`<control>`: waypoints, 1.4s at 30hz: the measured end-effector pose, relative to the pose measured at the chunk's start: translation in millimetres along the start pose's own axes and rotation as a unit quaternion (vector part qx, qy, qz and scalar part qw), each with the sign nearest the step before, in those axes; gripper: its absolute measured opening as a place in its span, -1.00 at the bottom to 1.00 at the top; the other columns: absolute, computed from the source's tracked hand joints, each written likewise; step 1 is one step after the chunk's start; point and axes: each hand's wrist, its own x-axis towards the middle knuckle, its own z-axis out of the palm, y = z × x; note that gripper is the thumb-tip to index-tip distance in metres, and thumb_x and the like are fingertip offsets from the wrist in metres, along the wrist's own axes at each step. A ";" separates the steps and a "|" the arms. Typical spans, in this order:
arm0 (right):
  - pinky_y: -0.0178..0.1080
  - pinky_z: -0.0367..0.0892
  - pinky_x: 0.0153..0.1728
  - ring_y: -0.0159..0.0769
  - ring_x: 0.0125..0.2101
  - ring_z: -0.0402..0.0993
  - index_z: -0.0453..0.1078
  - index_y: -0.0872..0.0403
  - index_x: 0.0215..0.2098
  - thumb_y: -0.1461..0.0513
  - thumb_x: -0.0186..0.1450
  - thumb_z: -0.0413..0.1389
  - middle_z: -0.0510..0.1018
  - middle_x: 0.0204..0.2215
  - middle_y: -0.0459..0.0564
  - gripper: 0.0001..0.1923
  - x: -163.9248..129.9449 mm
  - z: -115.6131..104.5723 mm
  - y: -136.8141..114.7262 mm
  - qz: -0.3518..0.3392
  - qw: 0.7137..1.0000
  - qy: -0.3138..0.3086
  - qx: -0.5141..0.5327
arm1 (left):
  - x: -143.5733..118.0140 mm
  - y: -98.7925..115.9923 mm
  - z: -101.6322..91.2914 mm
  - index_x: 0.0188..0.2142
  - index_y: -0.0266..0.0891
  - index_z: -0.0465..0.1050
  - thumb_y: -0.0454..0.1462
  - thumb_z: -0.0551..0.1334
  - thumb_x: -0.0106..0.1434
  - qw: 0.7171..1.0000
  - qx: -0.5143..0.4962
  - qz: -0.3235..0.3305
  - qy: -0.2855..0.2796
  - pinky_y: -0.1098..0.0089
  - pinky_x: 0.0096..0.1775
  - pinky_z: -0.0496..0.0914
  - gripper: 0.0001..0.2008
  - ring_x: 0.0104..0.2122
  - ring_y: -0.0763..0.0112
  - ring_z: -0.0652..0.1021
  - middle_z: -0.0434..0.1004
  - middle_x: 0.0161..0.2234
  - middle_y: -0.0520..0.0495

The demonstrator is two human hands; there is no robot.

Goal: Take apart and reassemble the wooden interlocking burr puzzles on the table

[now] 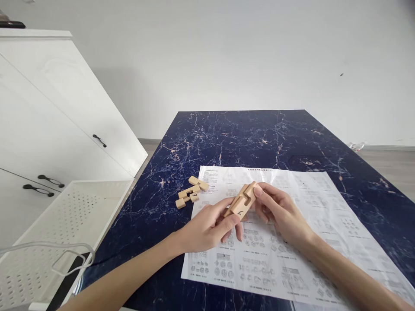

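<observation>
Both my hands hold a small bundle of notched wooden puzzle pieces (244,201) above a printed sheet. My left hand (212,226) grips the lower left end, thumb below and fingers behind. At the upper right end, my right hand (280,209) pinches the bundle between thumb and fingers. The front piece has a dark mark like a 4 or Y and a notch in its edge. How many pieces are in the bundle I cannot tell. Left of my hands lie three loose notched wooden pieces (189,192), one marked 3.
The large instruction sheet (304,268) with small diagrams lies creased on the dark blue marbled table (227,138). A white cabinet (65,116) with black handles stands at the left. Below it are a perforated white basket (68,207) and a white cable (48,245). A pale wall rises behind.
</observation>
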 end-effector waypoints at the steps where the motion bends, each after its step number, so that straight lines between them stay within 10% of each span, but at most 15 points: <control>1: -0.26 0.11 -0.57 -0.43 -0.64 0.17 0.50 0.01 -0.15 -0.12 0.51 0.17 0.34 -0.61 -0.20 -0.62 0.1 -0.4 0.6 -0.003 1.000 0.015 -0.001 | 0.4 -0.9 -0.2 0.43 -0.27 0.21 -0.03 0.05 0.61 1.000 -0.006 0.001 0.002 0.41 -0.45 0.35 -0.45 -0.53 0.49 0.40 0.64 -0.29 -0.13; 14: -0.26 0.22 -0.56 -0.37 -0.66 0.23 0.43 -0.02 -0.26 -0.11 0.46 0.23 0.41 -0.69 -0.19 -0.63 -5.9 2.6 0.0 -0.025 0.995 0.083 -0.042 | 4.1 -12.3 -0.6 0.42 -0.21 0.19 -0.06 0.08 0.61 0.984 -0.022 0.042 0.170 0.40 -0.34 0.50 -0.49 -0.47 0.52 0.50 0.64 -0.06 -0.20; 28: -0.27 0.27 -0.61 -0.45 -0.64 0.38 0.38 0.02 -0.24 -0.07 0.43 0.28 0.71 -0.16 0.07 -0.63 -3.2 1.1 1.6 0.028 0.994 0.070 0.075 | 2.6 -20.8 -3.8 0.54 -0.16 0.04 -0.18 0.05 0.63 0.964 0.147 0.102 0.198 0.34 -0.22 0.60 -0.43 -0.35 0.34 0.69 0.69 -0.34 -0.06; 42: -0.26 0.29 -0.60 -0.38 -0.57 0.46 0.50 0.07 -0.19 -0.06 0.43 0.30 0.73 -0.06 0.18 -0.64 -6.5 6.9 -3.8 0.058 0.993 0.027 0.100 | 3.4 -31.8 -7.2 0.57 -0.06 -0.08 -0.26 0.06 0.61 0.928 0.247 0.148 0.234 0.32 -0.11 0.54 -0.38 -0.25 0.37 0.65 0.69 -0.22 -0.03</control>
